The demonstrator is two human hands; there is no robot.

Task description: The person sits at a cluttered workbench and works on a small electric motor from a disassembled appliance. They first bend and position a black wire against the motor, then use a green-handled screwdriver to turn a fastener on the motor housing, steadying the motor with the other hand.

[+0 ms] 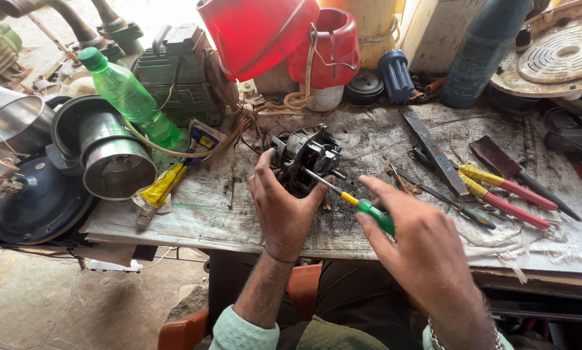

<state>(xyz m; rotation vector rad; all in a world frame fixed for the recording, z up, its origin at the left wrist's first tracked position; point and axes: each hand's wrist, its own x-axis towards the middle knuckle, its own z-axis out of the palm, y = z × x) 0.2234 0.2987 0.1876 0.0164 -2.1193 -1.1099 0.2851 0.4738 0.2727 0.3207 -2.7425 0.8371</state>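
Centre of frame, on the cloth-covered bench (193, 214): left hand (281, 207) wrapped around a small electric motor (304, 159), fingers closed on its housing, right hand (420, 249) lower right, fist clamped on a green-handled screwdriver (362, 206) with its tip at the motor, red-handled pliers (498, 194) right.

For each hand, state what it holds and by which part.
The left hand grips the small electric motor around its near side. The right hand holds the screwdriver by its green handle.
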